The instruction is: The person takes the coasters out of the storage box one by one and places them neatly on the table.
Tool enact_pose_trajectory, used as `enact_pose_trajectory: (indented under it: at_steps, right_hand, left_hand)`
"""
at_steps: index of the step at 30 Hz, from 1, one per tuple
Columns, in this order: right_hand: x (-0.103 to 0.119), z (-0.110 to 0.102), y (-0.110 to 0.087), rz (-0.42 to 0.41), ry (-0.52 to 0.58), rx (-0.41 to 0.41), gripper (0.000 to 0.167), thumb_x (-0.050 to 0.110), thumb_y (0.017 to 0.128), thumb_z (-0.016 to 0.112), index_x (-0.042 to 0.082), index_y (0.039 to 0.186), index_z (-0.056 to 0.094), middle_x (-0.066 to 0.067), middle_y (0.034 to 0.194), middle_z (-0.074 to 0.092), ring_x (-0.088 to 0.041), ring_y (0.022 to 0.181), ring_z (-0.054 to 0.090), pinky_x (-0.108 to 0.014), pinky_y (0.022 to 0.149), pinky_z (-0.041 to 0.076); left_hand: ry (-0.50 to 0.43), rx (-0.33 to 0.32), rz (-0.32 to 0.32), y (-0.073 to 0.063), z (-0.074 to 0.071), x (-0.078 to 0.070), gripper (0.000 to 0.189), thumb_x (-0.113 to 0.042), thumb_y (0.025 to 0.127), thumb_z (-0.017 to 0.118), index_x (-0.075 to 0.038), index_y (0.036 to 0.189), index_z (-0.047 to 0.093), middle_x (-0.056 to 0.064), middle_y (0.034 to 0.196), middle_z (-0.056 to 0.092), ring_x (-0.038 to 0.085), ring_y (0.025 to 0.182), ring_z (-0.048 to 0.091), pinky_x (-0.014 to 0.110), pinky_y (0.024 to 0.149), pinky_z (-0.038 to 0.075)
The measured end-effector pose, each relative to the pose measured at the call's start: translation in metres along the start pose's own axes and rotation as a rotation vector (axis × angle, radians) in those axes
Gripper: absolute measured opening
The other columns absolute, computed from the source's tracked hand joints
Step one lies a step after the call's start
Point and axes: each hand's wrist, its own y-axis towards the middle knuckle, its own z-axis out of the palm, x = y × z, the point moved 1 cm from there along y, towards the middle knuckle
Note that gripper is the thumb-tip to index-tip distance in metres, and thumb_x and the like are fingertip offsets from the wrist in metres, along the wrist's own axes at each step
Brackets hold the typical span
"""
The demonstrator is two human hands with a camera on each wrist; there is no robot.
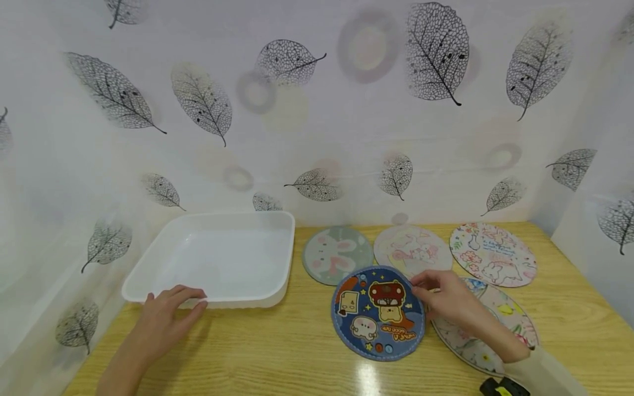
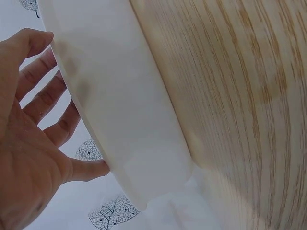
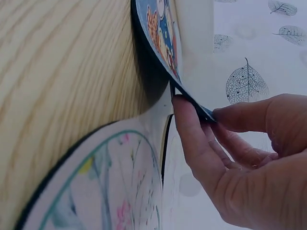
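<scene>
My right hand (image 1: pixel 448 300) pinches the right edge of a round dark blue mat (image 1: pixel 359 308) with cartoon figures and a stitched-looking border. In the right wrist view, thumb and fingers (image 3: pixel 192 136) hold its bent edge, and the mat tilts up off the table, showing a dark underside. Beneath my right wrist lies a round floral mat (image 1: pixel 515 324), partly hidden by the hand and forearm. At the left, my left hand (image 1: pixel 168 322) holds the near rim of a white tray (image 1: pixel 238 300). The left wrist view shows fingers over the rim and the thumb (image 2: pixel 38 40) at its edge.
Behind the blue mat lie a green rabbit mat (image 1: pixel 322 247), a pale pink mat (image 1: pixel 418 247) and a white rabbit mat (image 1: pixel 505 247). A leaf-print curtain (image 1: pixel 346 132) borders the wooden table (image 1: pixel 272 352). A black and yellow object (image 1: pixel 502 388) is at my right sleeve.
</scene>
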Motion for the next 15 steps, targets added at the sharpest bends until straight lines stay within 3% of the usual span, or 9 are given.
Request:
enact_pose_trajectory:
  at_steps: [9, 15]
  right_hand:
    - [-0.0047, -0.0013, -0.0031, 0.021, -0.087, 0.021, 0.040, 0.002, 0.097, 0.061, -0.001, 0.136, 0.056, -0.013, 0.099, 0.068, -0.019, 0.075, 0.069, -0.036, 0.060, 0.062]
    - [-0.0068, -0.0007, -0.0064, 0.035, -0.119, 0.051, 0.039, -0.001, 0.095, 0.061, -0.003, 0.134, 0.058, -0.013, 0.095, 0.068, -0.019, 0.069, 0.070, -0.034, 0.058, 0.062]
  left_hand:
    - [0.000, -0.002, -0.007, 0.0007, 0.0010, -0.0006, 0.008, -0.020, 0.092, 0.076, -0.018, 0.100, 0.075, 0.007, 0.107, 0.076, 0.046, 0.103, 0.067, 0.092, 0.087, 0.025]
    - [0.000, 0.005, -0.010, 0.0012, 0.0004, -0.0011, 0.007, -0.020, 0.093, 0.076, -0.017, 0.099, 0.076, 0.007, 0.106, 0.076, 0.046, 0.102, 0.067, 0.092, 0.087, 0.025]
